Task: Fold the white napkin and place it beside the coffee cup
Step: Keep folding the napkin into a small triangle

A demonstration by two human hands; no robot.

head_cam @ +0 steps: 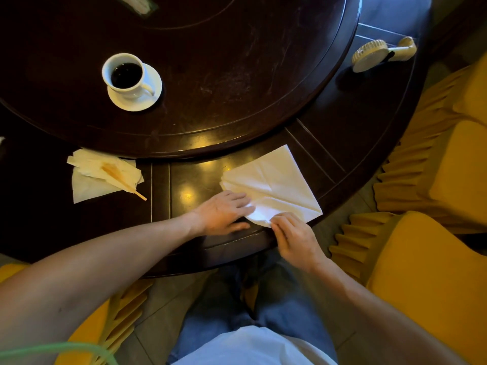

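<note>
Your left hand (225, 212) lies flat with straight fingers on the near-left edge of the white napkin (274, 184), and that reads as an anchor: thin paper slides easily on a polished surface, so the palm pins it while the other hand works. Your right hand (293, 234) has its grip pressed together on the near corner, thumb and fingertips pinching the paper where it bunches into a small crumple, likely to lift that corner over for a fold. The napkin sits on the near rim of the desk (184, 233), right of centre, its near-right corner reaching the edge. It is soft, matte and creased, with diagonal fold lines running through it, roughly a square turned on its point

The coffee cup (123, 75) stands well apart, far and left on the raised round turntable, glazed white on its saucer (155, 88) and holding dark liquid. The wood is dark, glossy and scratched, throwing back lamp glare

To the left lie crumpled used napkins (100, 175) with a wooden stirrer (123, 181) across them; a cream handheld fan (382, 52) rests far right
</note>
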